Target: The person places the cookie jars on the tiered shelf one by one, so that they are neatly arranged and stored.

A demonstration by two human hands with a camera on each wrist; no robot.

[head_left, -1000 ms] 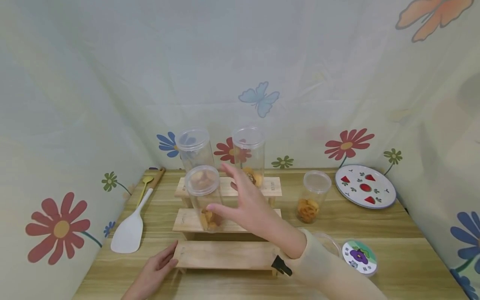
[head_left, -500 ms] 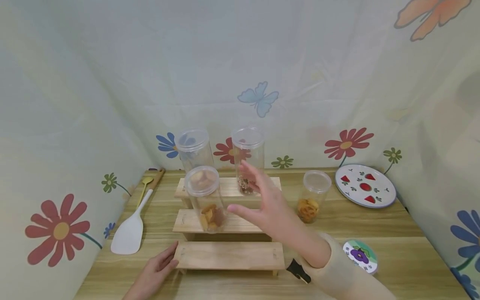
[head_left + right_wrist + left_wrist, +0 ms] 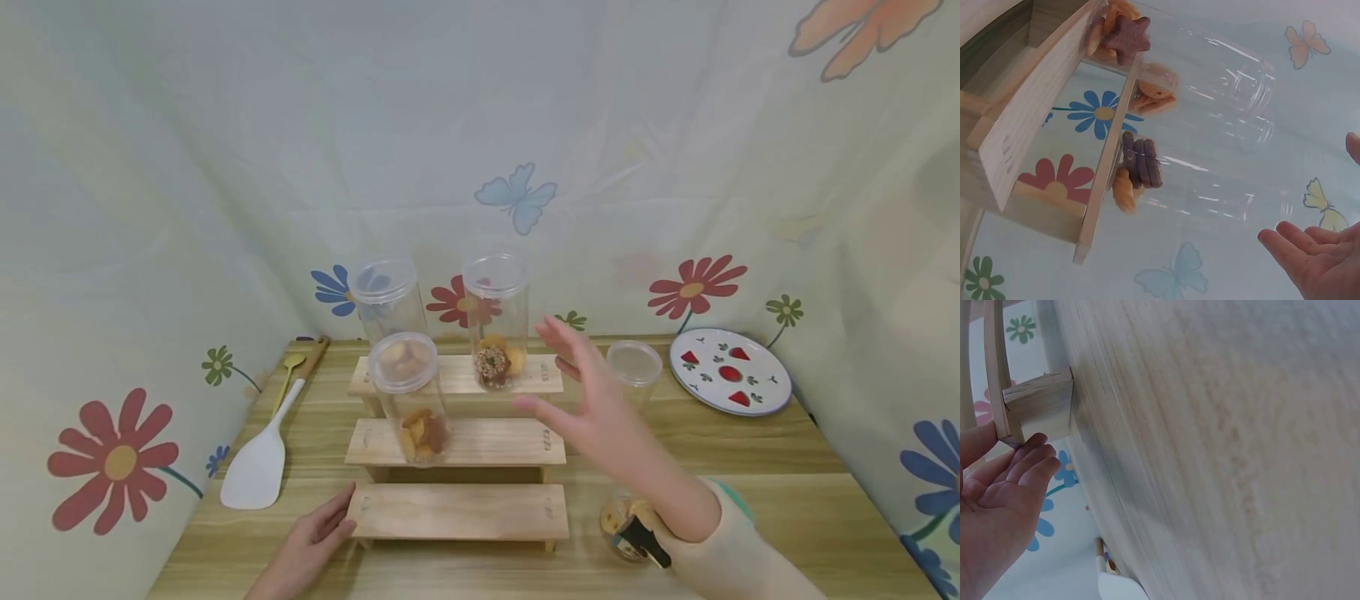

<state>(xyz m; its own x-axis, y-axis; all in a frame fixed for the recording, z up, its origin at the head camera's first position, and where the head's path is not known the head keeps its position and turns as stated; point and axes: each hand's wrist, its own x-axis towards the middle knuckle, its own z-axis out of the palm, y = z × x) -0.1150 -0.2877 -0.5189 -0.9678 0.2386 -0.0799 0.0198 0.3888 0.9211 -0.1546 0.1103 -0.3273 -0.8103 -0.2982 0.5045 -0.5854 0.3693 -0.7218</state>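
Observation:
My left hand [image 3: 315,533] grips the left end of the lowest step of a three-tier wooden display stand [image 3: 457,512], thumb and fingertips on either side of the board in the left wrist view. My right hand [image 3: 600,408] hovers right of the stand, thumb and fingers spread, holding nothing. Nearest it on the top step is a clear lidded jar [image 3: 497,325] of cookies. Another jar [image 3: 390,304] stands at that step's left. A third jar [image 3: 411,400], with cookies, is on the middle step's left. In the right wrist view, my fingers [image 3: 1285,247] are apart from the jars.
Behind my right hand stands a cookie jar [image 3: 636,364], partly hidden. Another cookie jar [image 3: 615,521] is mostly covered by my right forearm. A strawberry-patterned plate [image 3: 729,372] lies at back right. A white spatula [image 3: 255,467] and a small yellow spoon [image 3: 288,367] lie left.
My right hand has moved right, away from the jar on the middle step, past the top-right jar. The left hand and the jars stay in place.

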